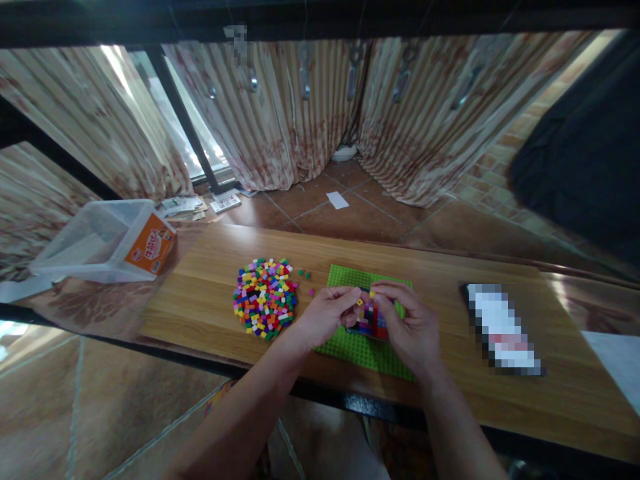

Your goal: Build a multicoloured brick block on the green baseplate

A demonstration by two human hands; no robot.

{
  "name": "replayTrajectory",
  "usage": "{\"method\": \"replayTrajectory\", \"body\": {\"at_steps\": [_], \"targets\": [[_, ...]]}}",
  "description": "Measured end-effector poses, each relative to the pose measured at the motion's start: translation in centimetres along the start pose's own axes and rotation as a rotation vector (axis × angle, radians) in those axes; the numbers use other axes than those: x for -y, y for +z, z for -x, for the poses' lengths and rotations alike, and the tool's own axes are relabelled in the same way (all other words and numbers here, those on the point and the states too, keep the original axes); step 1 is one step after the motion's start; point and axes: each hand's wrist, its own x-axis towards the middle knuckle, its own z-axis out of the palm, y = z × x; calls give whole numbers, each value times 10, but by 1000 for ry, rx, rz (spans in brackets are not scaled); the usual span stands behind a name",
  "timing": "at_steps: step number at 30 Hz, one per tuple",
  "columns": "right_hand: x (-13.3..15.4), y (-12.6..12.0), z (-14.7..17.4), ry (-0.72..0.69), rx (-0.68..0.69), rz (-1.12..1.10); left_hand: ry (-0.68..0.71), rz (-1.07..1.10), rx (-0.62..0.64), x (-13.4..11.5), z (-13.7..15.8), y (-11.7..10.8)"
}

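Over a green studded baseplate (345, 347), my left hand (330, 310) pinches a small yellow brick (359, 302) between thumb and fingertip. My right hand (410, 320) is closed close beside it, its thumb and finger at another small yellow brick (372, 294). Below the fingers, a patch of red, blue, purple and dark bricks (367, 322) covers the middle of the baseplate, partly hidden by both hands. To the left lies a heap of small multicoloured bricks (265, 297). A few loose bricks, green (307, 275) and pink (311, 292), sit between the heap and the baseplate.
A long wooden board (200, 300) bears everything. On its right lies a pixelated, dark-edged flat object (503, 327). White paper (615, 360) is at the far right. A clear plastic box (95, 233) with an orange label stands at the left. Curtains (280, 127) hang behind.
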Motion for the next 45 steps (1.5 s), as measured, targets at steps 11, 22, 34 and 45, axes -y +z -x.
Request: {"method": "replayTrajectory", "body": {"at_steps": [11, 22, 34, 45], "targets": [[-33, -21, -9, 89, 36, 339, 117, -306, -365, 7, -10, -9], [-30, -13, -12, 109, 104, 283, 135, -358, -363, 12, -11, -12], [-35, -13, -11, 188, 170, 169, 124, -345, -365, 11, -10, -10], [-34, -8, -10, 281, 114, 160, 139, -343, -346, 13, -10, -11]]}}
